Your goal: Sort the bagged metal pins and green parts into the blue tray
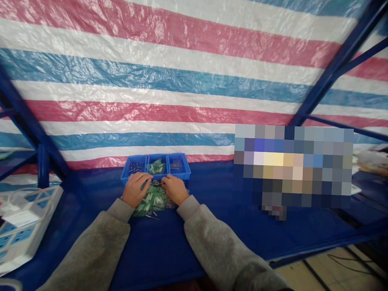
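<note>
My left hand (136,189) and my right hand (175,189) rest side by side on a pile of small green and white parts (153,200) on the blue table (164,243). The fingertips of both hands meet over a tiny piece at the pile's far edge; what they pinch is too small to make out. A few thin metal pins (152,216) lie loose by the pile. Just beyond the hands stand three blue bins in a row: the left bin (134,165) holds dark pins, the middle bin (157,165) holds green parts, and the right bin (179,164) holds a few dark bits.
A white and blue power strip (15,234) with cables lies at the left edge. A red, white and blue striped tarp (171,76) hangs behind the table, framed by blue metal posts (42,164). A blurred area sits at the right. Floor shows at the lower right.
</note>
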